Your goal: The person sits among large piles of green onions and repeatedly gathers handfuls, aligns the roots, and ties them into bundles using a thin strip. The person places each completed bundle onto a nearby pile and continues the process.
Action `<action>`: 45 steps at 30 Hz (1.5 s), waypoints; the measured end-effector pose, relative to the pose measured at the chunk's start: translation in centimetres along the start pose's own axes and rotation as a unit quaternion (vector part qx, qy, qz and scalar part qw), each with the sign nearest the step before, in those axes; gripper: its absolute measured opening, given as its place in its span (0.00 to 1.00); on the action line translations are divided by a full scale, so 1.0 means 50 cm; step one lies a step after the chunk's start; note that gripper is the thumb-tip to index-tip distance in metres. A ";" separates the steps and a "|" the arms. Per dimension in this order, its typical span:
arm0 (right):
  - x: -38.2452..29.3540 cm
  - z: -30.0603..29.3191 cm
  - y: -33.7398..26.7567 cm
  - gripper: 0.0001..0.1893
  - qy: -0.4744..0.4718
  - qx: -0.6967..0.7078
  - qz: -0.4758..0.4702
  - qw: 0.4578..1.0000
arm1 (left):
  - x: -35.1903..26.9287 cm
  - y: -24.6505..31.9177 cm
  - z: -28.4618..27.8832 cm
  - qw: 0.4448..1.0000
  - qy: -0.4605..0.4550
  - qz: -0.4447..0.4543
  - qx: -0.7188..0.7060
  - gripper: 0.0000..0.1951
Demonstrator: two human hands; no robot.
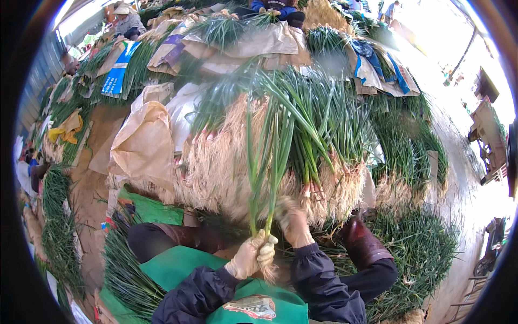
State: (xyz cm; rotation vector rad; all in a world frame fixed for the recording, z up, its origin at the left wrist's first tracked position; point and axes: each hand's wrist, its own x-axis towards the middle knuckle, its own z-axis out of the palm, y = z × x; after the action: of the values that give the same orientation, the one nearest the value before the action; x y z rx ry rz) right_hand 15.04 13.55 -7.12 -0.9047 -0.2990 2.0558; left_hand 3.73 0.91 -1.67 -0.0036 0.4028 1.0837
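Observation:
My left hand [251,256], in a pale glove, grips a few green onions [265,178] low on their stems. Their leaves point up and away from me, and pale roots [268,273] hang below my fist. Just right of those stems is my right hand [293,225], also gloved and blurred by motion; its fingers cannot be made out. A large heap of green onions [323,117] lies before me, its long straw-coloured roots [220,170] facing my side. Several stems on the heap's right lie apart, with reddish-white bases [309,188].
A beige sack [143,139] covers the heap's left part. Loose green leaves [417,259] lie to my right, with more green onions [131,259] to my left. A green apron [259,301] covers my lap. Beyond the heap, a person [277,9] sits among more bundles.

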 end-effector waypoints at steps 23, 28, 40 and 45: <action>-0.047 0.055 0.066 0.10 0.055 -0.010 0.044 0.997 | 0.057 0.042 -0.050 0.979 0.170 0.043 0.105 0.19; -0.023 0.046 0.083 0.10 -0.044 0.134 -0.022 0.990 | 0.060 0.044 -0.078 0.990 0.129 0.021 0.045 0.21; -0.074 0.092 -0.022 0.15 0.075 -0.226 -0.200 0.951 | 0.055 -0.005 -0.025 0.832 0.251 0.247 0.429 0.17; -0.080 0.100 0.000 0.17 0.070 -0.358 -0.201 0.909 | 0.091 -0.036 -0.085 0.616 0.243 0.300 0.687 0.14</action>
State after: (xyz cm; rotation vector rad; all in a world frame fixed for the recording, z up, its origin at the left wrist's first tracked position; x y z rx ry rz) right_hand 13.09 11.00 -1.60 -1.2837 -1.1115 1.4823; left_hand 5.78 3.10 -7.41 1.3336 1.7716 1.1476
